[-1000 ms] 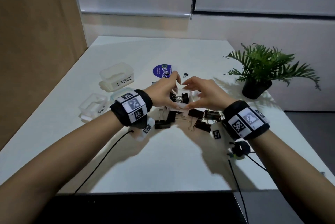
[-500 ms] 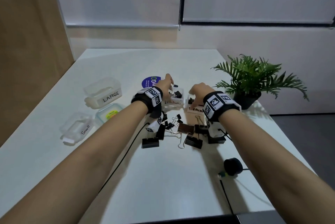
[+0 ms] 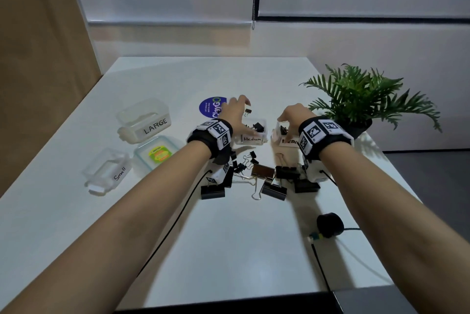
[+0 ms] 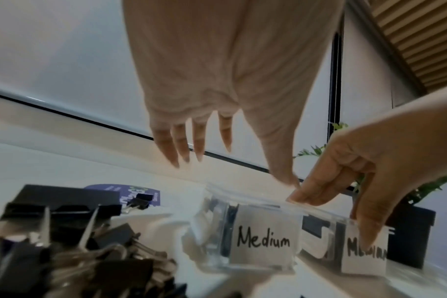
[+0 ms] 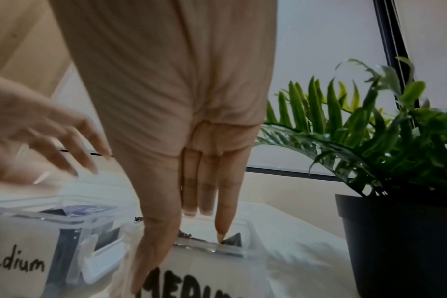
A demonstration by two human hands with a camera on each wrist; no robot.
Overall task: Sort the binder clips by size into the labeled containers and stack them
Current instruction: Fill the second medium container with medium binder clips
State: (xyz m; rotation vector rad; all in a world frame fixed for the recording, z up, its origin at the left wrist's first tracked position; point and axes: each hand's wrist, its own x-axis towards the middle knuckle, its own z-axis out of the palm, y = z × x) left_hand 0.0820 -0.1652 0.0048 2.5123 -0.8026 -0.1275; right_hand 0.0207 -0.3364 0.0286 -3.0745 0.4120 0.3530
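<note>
Both hands hang over the two Medium boxes at the counter's far side. The right hand (image 5: pixel 181 121) dips straight fingers into the right box (image 3: pixel 277 135); the left hand (image 3: pixel 235 112) hovers spread, empty, above the left box (image 3: pixel 263 133). The unsorted clips (image 3: pixel 262 173) lie nearer the body — behind both wrists, about midway.

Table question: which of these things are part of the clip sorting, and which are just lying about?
Job: loose clips, two Medium boxes, Large box, Small box.

Lying about: plant, blue sticker, green-labelled lid, black puck.
</note>
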